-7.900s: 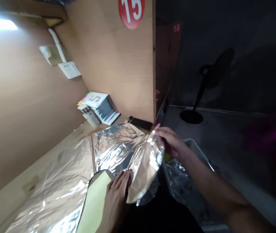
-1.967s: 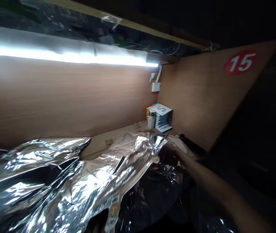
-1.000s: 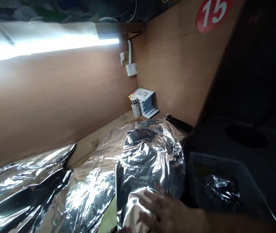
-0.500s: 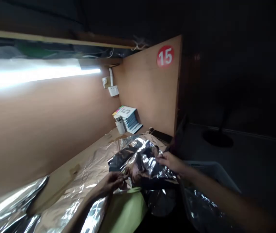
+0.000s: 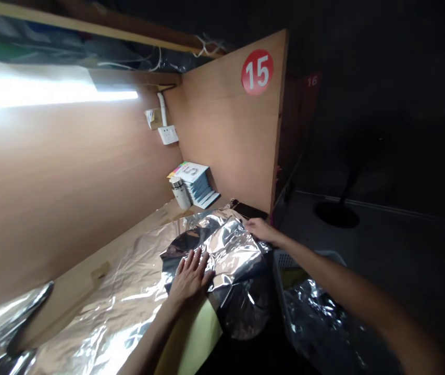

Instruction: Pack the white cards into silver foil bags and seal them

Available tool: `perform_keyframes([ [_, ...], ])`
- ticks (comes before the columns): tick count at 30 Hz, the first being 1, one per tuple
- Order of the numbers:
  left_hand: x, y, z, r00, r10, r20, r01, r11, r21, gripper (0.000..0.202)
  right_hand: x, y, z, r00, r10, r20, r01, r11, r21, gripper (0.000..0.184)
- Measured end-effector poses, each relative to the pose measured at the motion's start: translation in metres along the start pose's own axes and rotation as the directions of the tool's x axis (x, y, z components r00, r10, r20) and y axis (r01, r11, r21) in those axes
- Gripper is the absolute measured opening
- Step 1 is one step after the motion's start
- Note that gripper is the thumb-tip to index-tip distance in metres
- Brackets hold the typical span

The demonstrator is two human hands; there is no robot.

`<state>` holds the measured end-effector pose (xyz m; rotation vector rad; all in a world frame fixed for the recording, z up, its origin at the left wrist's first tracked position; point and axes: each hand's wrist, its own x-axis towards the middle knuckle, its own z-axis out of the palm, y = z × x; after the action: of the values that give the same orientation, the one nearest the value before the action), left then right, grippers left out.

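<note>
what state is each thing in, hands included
Shiny silver foil piece, creased
Bare left hand, spread palm-down on the foil
Bare right hand, gripping the foil's edge
Cylindrical white bottle, upright, capped
White-and-blue paper booklets, stacked
Flat black phone, lying flat, screen dark
White tube light, lit
Grey plastic basket, holding crumpled shiny film
Dark round-based standing fan, upright; too dark to tell if running

Workshop with numbered work stations. Identifying features: brown wooden partition (image 5: 226, 130) with round red 15 sign (image 5: 257, 72); red 16 sign (image 5: 312, 80) beyond; white tube lamp (image 5: 116, 96) above light-brown bench (image 5: 72, 296); glossy silver sheeting (image 5: 128, 273) spread on it; grey perforated plastic crate (image 5: 284, 259) alongside.
</note>
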<state>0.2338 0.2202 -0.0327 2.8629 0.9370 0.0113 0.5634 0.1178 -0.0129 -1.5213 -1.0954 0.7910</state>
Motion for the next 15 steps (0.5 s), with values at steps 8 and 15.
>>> perform_keyframes([
  [8,-0.023,-0.033,-0.016,0.928,0.372,0.000,-0.371,0.923,0.101,0.064,-0.094,0.046,-0.009,0.565,-0.580,0.587,0.763,0.098,-0.638,0.067],
  [15,-0.032,0.023,-0.037,0.920,0.362,0.151,-0.356,0.932,-0.067,0.089,-0.081,0.037,0.020,0.442,-0.759,0.478,0.775,0.054,-0.630,0.081],
])
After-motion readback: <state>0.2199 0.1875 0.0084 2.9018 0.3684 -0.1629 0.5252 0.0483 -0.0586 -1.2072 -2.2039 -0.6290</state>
